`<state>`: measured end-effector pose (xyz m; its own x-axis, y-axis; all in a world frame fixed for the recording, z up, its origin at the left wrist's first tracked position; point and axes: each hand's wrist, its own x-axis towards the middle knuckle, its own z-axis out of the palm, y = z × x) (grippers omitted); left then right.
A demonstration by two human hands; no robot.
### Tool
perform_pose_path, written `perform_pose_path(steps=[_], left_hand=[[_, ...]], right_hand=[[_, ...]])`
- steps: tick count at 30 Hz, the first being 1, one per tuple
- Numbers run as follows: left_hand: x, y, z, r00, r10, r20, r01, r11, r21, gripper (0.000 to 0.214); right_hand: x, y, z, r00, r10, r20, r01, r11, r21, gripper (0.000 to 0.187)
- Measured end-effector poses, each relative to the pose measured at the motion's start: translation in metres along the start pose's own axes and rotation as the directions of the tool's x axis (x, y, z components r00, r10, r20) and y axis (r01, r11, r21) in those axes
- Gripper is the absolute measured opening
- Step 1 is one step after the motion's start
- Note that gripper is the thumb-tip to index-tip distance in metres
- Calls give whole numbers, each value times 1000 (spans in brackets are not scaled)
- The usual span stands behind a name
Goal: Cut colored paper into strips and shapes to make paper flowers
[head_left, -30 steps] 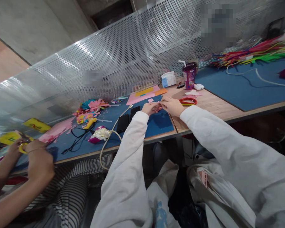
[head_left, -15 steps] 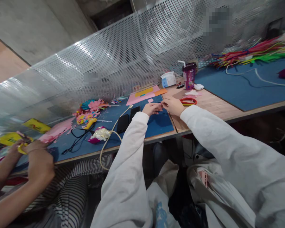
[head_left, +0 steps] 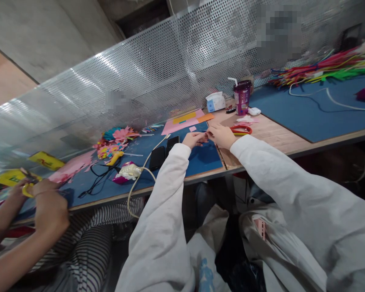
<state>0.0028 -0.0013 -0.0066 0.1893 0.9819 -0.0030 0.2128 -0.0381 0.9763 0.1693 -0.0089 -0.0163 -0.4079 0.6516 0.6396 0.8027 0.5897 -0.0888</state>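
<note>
Hands (head_left: pixel 221 135) — near edge of mat (head_left: pixel 205 160)

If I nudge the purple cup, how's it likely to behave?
The purple cup would probably tip if pushed high: it's tall and narrows toward the base. Its dark lid may slow any spill. The white straw sticks out, so it could snag.

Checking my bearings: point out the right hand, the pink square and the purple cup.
Right hand (head_left: pixel 221 136), head view: its back.
Pink square (head_left: pixel 192 129), head view: its middle.
Purple cup (head_left: pixel 242 100), head view: its side.
</note>
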Motion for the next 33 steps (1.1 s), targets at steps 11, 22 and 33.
perform_pose_path(steps=[11,22,33], left_hand=[[0,2,1,999,-12,-33,7,991,-136,14],[0,4,1,998,8,-65,-17,989,-144,9],[1,4,0,996,0,-84,-9,994,-108,14]], right_hand=[[0,-1,-2,992,-128,18,129,983,-128,30],[0,0,-4,990,-137,17,138,987,-83,34],[-1,1,-5,989,-133,59,136,990,-38,34]])
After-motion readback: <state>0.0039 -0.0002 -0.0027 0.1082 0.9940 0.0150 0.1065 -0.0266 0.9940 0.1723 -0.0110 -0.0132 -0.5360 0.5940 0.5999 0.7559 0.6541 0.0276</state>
